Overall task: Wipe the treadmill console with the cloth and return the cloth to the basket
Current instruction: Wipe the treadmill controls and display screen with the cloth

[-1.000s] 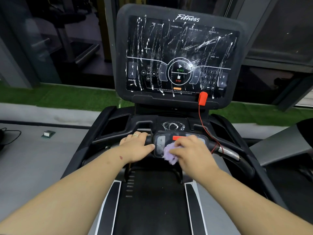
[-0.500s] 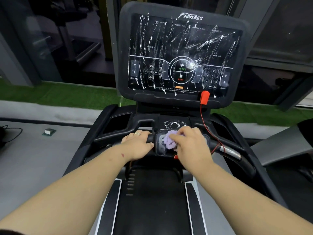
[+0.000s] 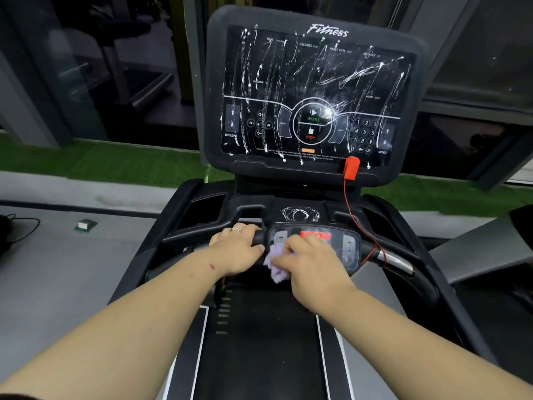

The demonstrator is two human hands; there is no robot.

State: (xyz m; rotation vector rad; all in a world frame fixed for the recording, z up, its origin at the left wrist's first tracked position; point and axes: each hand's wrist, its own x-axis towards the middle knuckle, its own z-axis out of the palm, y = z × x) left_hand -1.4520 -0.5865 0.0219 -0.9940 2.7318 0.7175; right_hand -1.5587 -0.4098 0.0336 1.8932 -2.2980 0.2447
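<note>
The black treadmill console (image 3: 311, 93) stands upright ahead, its dark screen streaked with white smears. Below it sits a small control panel (image 3: 349, 249) with a red button and plus keys, set in the handlebar. My right hand (image 3: 313, 264) presses a bunched lilac cloth (image 3: 277, 267) against the panel's lower left part. My left hand (image 3: 238, 249), with a ring on one finger, grips the handlebar just left of the panel. No basket is in view.
A red safety clip (image 3: 351, 167) hangs at the console's lower right, its red cord (image 3: 353, 215) running down to the right handlebar. The black belt (image 3: 259, 342) lies below. Grey floor, a small box (image 3: 85, 225) and cables lie left; green turf runs behind.
My right hand has slid the cloth down and left across the small panel, uncovering the red button. My left hand stays on the handlebar.
</note>
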